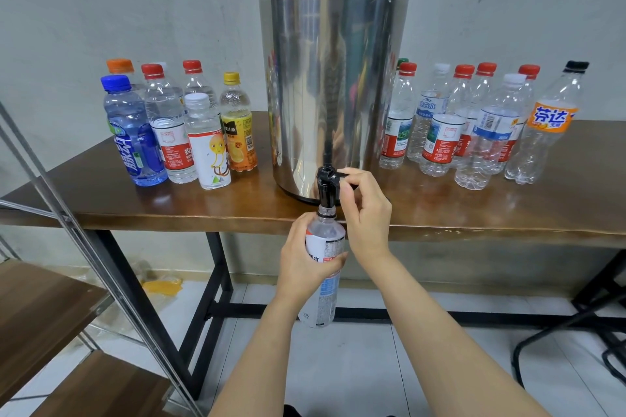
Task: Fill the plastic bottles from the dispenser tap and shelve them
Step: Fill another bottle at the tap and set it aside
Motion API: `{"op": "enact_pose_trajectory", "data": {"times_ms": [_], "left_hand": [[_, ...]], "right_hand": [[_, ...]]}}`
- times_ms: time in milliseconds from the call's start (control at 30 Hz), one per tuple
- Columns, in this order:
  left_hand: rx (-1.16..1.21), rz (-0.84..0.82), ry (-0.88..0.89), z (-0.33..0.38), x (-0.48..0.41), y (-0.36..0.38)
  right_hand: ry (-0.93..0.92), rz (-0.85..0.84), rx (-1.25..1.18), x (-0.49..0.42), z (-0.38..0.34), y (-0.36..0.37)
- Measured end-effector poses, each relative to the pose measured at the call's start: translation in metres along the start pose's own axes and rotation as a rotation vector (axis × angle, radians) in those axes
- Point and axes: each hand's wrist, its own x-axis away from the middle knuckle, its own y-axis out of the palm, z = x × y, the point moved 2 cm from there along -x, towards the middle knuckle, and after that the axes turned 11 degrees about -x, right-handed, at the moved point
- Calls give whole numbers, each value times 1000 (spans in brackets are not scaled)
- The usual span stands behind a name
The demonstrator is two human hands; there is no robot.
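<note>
Dispenser (333,78): steel drum, black lid, standing on the wooden table (491,213) at its front edge; tap (326,188) sticks out at the drum's base, overhanging that edge.

Bottle in work (326,240): uncapped, upright, directly under the dispenser tap, mouth right at the spout; body hangs below the table edge; fill level can't tell.

Left hand (305,264): below the tap, fingers wrapped round the bottle's labelled upper body, thumb across the label.

Right hand (367,213): just right of the tap, fingers curled, thumb and forefinger pinching the black tap lever (339,176).

Left of the dispenser: cluster of capped bottles (172,132) on the table, look filled; blue one (135,135) is nearest the front on the far side from the drum.

Right of the dispenser: bigger cluster of capped bottles (474,132), look empty, some dented; orange-labelled one with black cap (550,125) farthest from the drum.

Shelf unit (47,311): left of and lower than the dispenser, wooden boards on a metal frame.
</note>
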Motion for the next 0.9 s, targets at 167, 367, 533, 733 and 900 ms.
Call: {"op": "enact_pose_trajectory", "data": {"times_ms": [167,367,533,733,900], "left_hand": [[2,-1,-4,0,0,0],[-18,11,-1,1,1,-1],[-16,8,-3,1,0,-1],[-7,5,-6,1,1,-1],[-12,11,-2,0,1,-1]], "right_hand": [[-3,2,8,0,0,0],[5,4,-4,0,-1,0],[13,1,-7,0,0,0],[9,1,-4,0,1,0],[11,4,-6,0,1,0]]}}
